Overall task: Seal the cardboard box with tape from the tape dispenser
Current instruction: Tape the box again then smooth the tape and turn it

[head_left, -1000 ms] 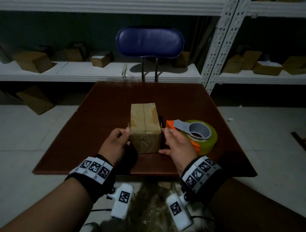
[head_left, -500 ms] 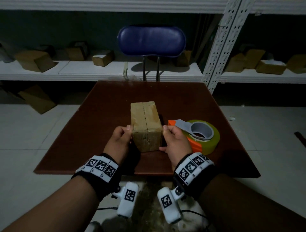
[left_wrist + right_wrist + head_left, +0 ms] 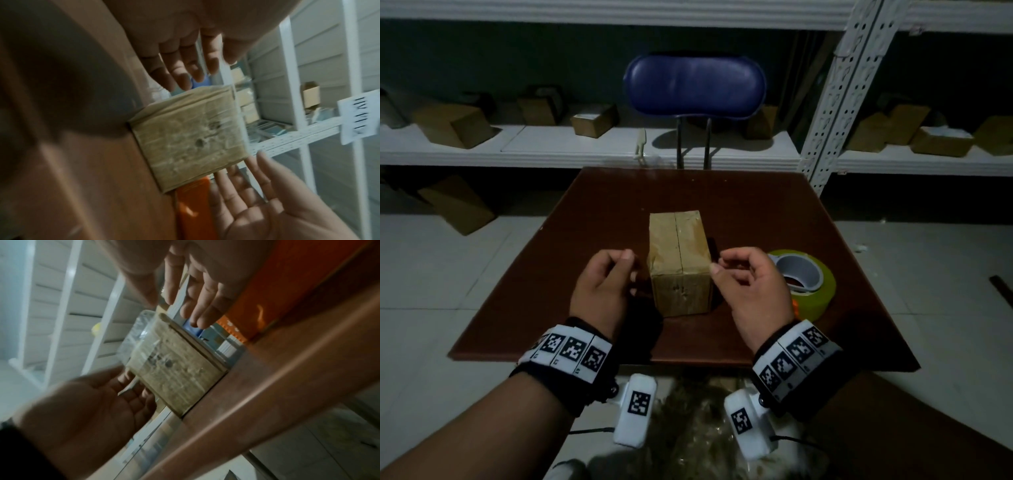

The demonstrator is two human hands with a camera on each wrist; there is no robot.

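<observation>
A small brown cardboard box [image 3: 679, 260] stands on the dark red-brown table [image 3: 774, 212], its flaps down and a seam running lengthwise along the top. My left hand [image 3: 602, 287] hovers just left of it and my right hand [image 3: 750, 287] just right. Neither touches the box, and both have loosely bent fingers holding nothing. The tape dispenser [image 3: 808, 281], an orange frame with a yellowish roll, lies on the table behind my right hand. In the left wrist view the box [image 3: 189, 136] sits between my left fingers [image 3: 185, 65] and my right palm [image 3: 267, 203]. The right wrist view shows the box [image 3: 174, 369] and the orange dispenser [image 3: 287, 288].
A blue-backed chair [image 3: 695, 85] stands beyond the table's far edge. White metal shelves [image 3: 585, 147] behind hold several cardboard boxes, and a perforated shelf post [image 3: 835, 102] rises at the back right. Another box [image 3: 458, 205] lies on the tiled floor at left.
Both hands gripped the box's sides earlier. Now they have let go and drawn a little outward and upward, and the box stays on the table.
</observation>
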